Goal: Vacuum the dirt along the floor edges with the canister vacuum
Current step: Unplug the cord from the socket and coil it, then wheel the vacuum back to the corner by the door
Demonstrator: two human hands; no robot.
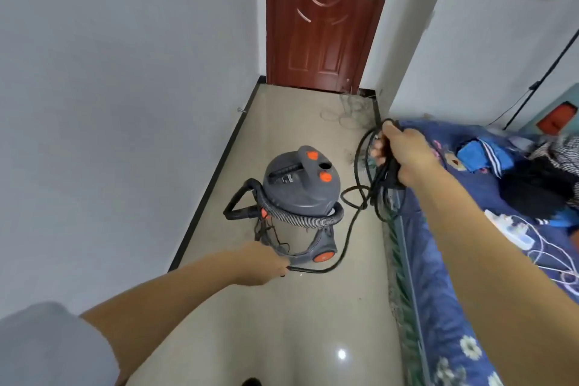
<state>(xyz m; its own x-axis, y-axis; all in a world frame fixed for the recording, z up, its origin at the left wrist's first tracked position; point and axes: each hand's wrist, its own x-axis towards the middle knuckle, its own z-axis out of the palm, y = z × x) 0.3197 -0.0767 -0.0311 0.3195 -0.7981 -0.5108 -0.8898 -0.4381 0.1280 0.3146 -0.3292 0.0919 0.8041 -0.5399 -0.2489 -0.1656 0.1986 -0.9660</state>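
A grey canister vacuum (300, 194) with orange buttons and wheels stands on the beige floor in the corridor's middle. Its ribbed hose (300, 219) is wrapped around the body. A black power cord (347, 238) runs in loops across the floor between my two hands. My right hand (404, 150) grips a bundle of cord coils, raised to the right of the vacuum. My left hand (260, 263) pinches the cord just in front of the vacuum's base.
A black skirting (216, 172) lines the left white wall. A brown door (322, 16) closes the corridor's far end, with loose wires (341, 110) on the floor before it. A bed with blue floral bedding (454, 260), clothes and a power strip (507, 232) stands along the right.
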